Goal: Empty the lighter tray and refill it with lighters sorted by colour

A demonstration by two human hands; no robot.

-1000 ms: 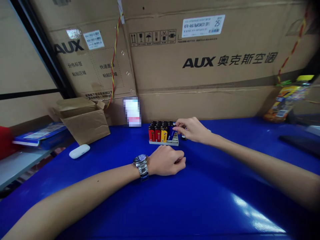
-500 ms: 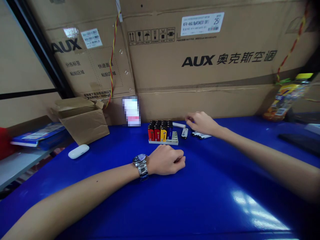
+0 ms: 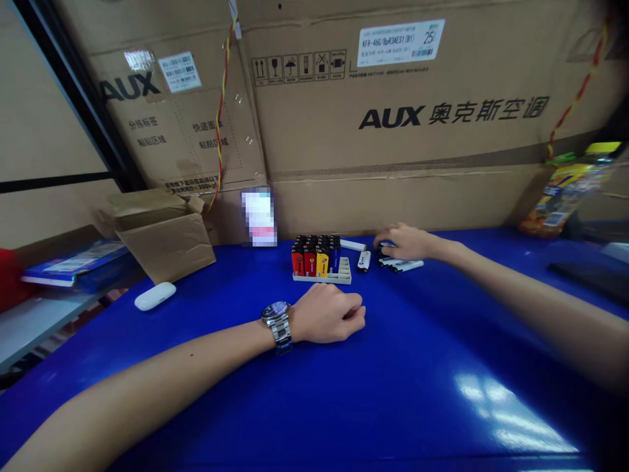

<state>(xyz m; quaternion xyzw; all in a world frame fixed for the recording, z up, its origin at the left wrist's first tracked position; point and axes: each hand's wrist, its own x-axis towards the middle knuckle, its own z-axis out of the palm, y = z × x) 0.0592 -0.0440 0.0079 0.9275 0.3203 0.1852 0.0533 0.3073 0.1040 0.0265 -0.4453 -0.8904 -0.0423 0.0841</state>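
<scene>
Several lighters (image 3: 309, 262) with black tops stand upright in rows in a white slotted tray (image 3: 344, 280); the front ones are red, yellow and dark blue. Slots at the tray's right side show bare. Just in front of the tray, my left hand (image 3: 329, 314) rests on the table as a loose fist with nothing seen in it. My right hand (image 3: 405, 241) is over the loose white lighters (image 3: 407, 266) right of the tray, fingers curled down round one of them; the fingertips are partly hidden. Another white lighter (image 3: 363, 262) lies between the tray and that hand.
On the blue table (image 3: 344, 406) are a white earbud case (image 3: 155, 297), an open cardboard box (image 3: 167, 242) and a lit phone (image 3: 259, 216) leaning on large cartons (image 3: 314, 151). A drink bottle (image 3: 565, 193) stands at the right, near a dark flat object (image 3: 590, 282).
My right hand has moved slightly right and down, onto the loose white lighters, and its fingers have come round one. My left hand has stayed in place.
</scene>
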